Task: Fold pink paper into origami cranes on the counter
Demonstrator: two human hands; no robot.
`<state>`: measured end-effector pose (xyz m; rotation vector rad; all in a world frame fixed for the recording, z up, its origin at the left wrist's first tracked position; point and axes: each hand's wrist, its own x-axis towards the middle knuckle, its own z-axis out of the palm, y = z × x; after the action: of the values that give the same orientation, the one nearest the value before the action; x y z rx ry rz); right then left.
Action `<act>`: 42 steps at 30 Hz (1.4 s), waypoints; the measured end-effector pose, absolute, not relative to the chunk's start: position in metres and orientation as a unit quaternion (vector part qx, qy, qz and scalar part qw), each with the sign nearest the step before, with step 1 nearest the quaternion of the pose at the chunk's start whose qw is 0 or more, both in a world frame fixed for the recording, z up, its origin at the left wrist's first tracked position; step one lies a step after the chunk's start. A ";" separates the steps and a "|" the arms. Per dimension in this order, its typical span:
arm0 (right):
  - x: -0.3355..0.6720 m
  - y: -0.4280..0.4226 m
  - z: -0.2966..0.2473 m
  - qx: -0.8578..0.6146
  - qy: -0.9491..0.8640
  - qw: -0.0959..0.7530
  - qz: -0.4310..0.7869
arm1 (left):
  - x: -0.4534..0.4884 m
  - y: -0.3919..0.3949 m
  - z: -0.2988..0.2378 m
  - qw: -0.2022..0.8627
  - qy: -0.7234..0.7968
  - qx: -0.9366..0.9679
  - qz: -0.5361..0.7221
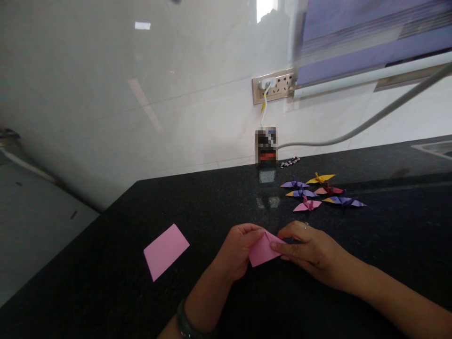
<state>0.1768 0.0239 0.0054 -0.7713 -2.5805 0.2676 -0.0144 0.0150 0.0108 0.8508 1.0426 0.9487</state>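
Note:
A folded piece of pink origami paper [262,253] is held between both hands above the black countertop. My left hand [240,247] pinches its left side, thumb on top. On the right side, my right hand [308,247] grips the paper with the thumb underneath or beside it and a finger pressed on its face; the exact hold is partly hidden. A crease or slit runs near the paper's top edge. Another pink paper sheet [166,252] lies flat to the left of my left hand, apart from it.
Several folded paper cranes [308,204] in pink, purple, yellow and red stand beyond my right hand. A beaded strip [290,162] lies by the wall near a pixelated object [267,147]. A white cable hangs from the wall socket [273,86]. A grey hose [353,134] crosses at right.

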 end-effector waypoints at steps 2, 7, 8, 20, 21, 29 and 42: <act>0.177 0.024 0.006 -0.280 -0.931 0.214 0.096 | -0.014 0.015 0.010 0.682 0.464 0.377 0.422; 0.176 0.023 0.008 -0.280 -0.930 0.219 0.096 | -0.015 0.016 0.006 0.686 0.460 0.380 0.417; 0.175 0.023 0.009 -0.281 -0.929 0.219 0.096 | -0.015 0.016 0.005 0.681 0.463 0.386 0.415; 0.169 0.017 0.013 -0.293 -0.889 0.264 0.233 | -0.013 0.013 0.005 0.590 0.530 0.441 0.421; 0.168 0.016 0.012 -0.318 -0.860 0.288 0.277 | -0.013 0.013 0.005 0.585 0.533 0.446 0.418; 0.155 0.017 0.003 -0.428 -0.694 0.274 0.510 | -0.010 0.012 0.008 0.570 0.544 0.459 0.409; 0.154 0.019 -0.003 -0.444 -0.692 0.286 0.492 | -0.009 0.012 0.006 0.577 0.543 0.453 0.408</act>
<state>0.1542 0.0189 -0.0028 -1.1872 -1.8500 1.3151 -0.0089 0.0117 0.0061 1.0598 1.2716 0.9560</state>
